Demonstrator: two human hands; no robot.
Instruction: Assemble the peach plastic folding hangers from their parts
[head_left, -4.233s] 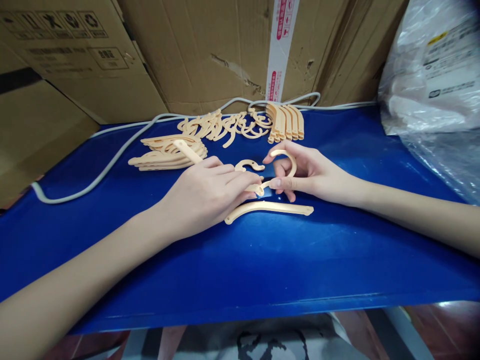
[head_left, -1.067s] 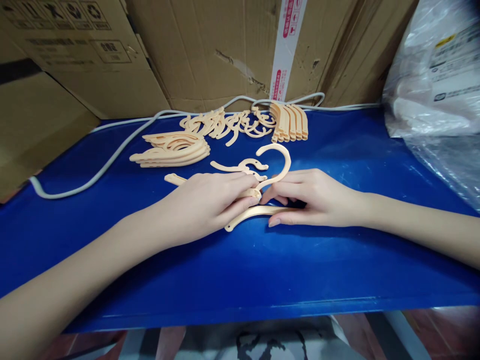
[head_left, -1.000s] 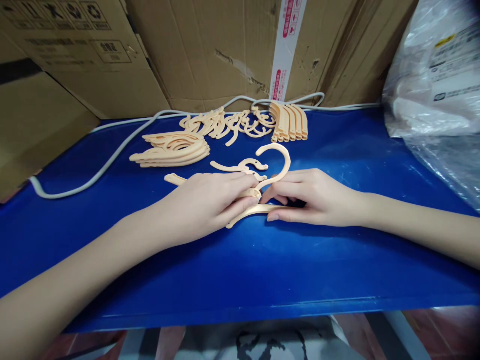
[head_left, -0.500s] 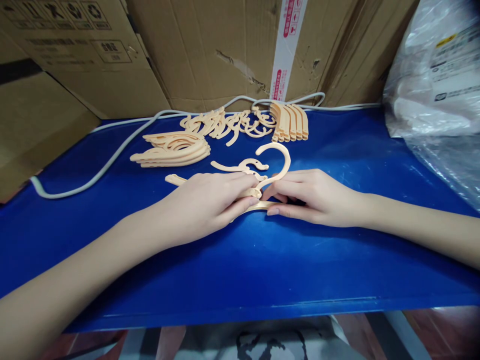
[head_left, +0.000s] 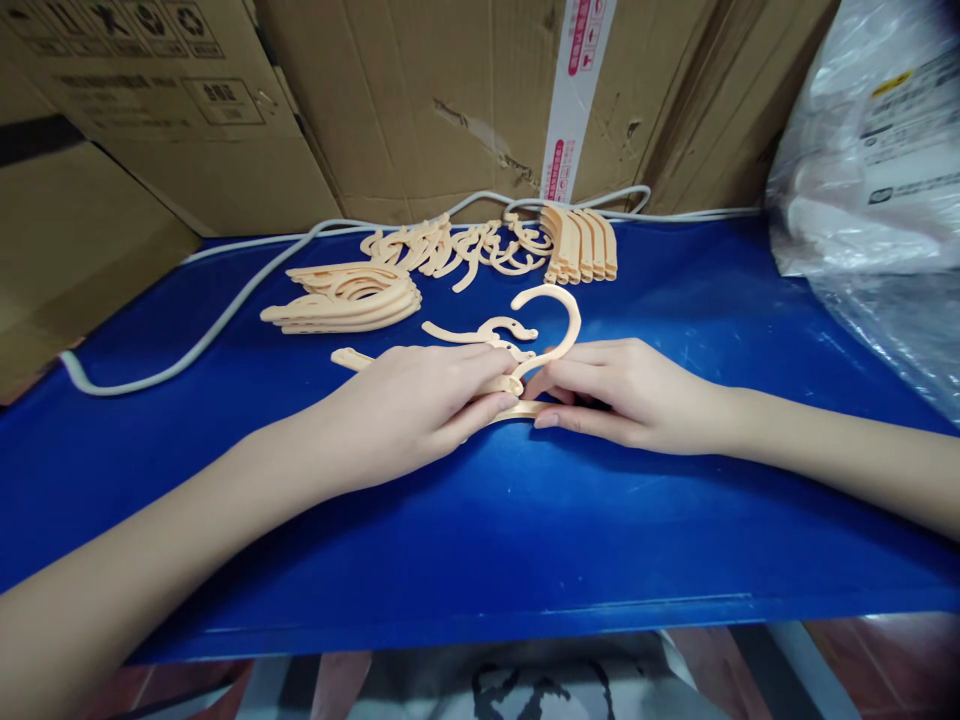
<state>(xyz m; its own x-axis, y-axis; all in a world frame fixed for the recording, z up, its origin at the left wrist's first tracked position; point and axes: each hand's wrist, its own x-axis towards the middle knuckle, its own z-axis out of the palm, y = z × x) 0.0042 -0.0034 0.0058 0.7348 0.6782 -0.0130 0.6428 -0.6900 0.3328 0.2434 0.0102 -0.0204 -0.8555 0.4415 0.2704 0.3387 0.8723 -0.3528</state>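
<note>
At frame centre the left hand (head_left: 409,405) clamped the straight arm (head_left: 346,357) and the right hand (head_left: 622,390) gripped the hook (head_left: 561,318) at its foot on the blue tabletop (head_left: 525,530), while the curved arm (head_left: 520,410), earlier lying free below them, had been drawn up under their fingertips.

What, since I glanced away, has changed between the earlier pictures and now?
The right hand let go of the hook, now lying flat on the blue table, and took a grip on the curved arm piece, sliding it up toward the joint. The left hand stayed clamped on the left arm piece; the stacks behind did not move.
</note>
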